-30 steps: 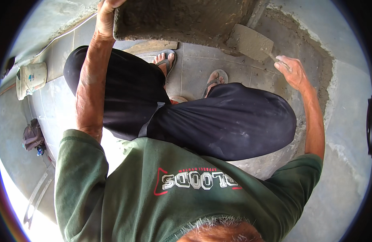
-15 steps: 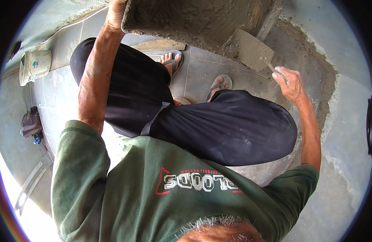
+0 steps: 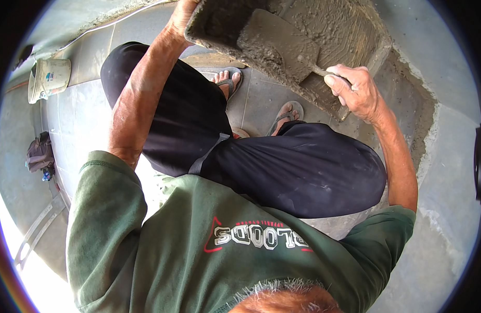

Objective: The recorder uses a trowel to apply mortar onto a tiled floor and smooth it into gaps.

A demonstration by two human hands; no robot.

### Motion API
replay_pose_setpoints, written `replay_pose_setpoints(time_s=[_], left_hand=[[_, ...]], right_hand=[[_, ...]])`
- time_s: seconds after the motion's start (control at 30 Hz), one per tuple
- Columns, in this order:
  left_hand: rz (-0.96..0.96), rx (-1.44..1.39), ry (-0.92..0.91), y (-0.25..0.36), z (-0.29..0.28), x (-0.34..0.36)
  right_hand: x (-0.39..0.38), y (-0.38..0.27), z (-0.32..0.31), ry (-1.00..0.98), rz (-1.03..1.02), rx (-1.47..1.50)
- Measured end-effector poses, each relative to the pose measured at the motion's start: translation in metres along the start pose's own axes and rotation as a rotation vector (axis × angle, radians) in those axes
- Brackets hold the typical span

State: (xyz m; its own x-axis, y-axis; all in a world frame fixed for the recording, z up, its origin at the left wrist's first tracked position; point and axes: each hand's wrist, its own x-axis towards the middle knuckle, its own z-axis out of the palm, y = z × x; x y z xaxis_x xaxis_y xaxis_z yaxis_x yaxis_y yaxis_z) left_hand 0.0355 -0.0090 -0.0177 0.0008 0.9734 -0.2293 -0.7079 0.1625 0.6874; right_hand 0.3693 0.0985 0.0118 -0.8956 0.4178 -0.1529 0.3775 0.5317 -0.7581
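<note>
Wet grey mortar [image 3: 337, 34] coats the inside of a tilted box-shaped mortar tub [image 3: 378, 60] at the top. My left hand [image 3: 184, 16] is closed on the tub's left rim; its fingertips are partly hidden. In my right hand [image 3: 358, 91], fingers wrapped round the handle, is a trowel [image 3: 279, 41]. Its mortar-smeared blade lies inside the tub against the mortar, pointing up and left. Below the tub, both my feet in flip-flops [image 3: 234, 83] stand on the floor.
Grey tiles [image 3: 259, 99] cover the floor. Rough mortar [image 3: 420, 104] runs along the foot of the right wall [image 3: 454, 141]. A white bucket [image 3: 50, 78] lies tipped at the far left, and a dark bag [image 3: 41, 153] sits nearer.
The trowel has moved left and up, deeper into the tub, with my right hand following. The tub has shifted right and tilted to show more of its inside; my left hand moved with it.
</note>
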Motion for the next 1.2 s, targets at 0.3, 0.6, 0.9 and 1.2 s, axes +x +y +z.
replay_pose_setpoints(time_s=[0.3, 0.6, 0.9, 1.2], left_hand=[[0.281, 0.576, 0.158, 0.003, 0.016, -0.007], [0.272, 0.65, 0.35, 0.046, 0.012, -0.047], [0.397, 0.431, 0.519, 0.066, -0.019, -0.066], [0.491, 0.719, 0.481, 0.067, -0.038, -0.059]], right_hand=[[0.012, -0.006, -0.014, -0.155, 0.252, 0.396], [-0.042, 0.023, -0.054, 0.271, 0.239, 0.468], [-0.033, 0.132, 0.093, 1.096, 0.124, -0.361], [-0.043, 0.218, 0.133, 1.134, 0.578, -0.384]])
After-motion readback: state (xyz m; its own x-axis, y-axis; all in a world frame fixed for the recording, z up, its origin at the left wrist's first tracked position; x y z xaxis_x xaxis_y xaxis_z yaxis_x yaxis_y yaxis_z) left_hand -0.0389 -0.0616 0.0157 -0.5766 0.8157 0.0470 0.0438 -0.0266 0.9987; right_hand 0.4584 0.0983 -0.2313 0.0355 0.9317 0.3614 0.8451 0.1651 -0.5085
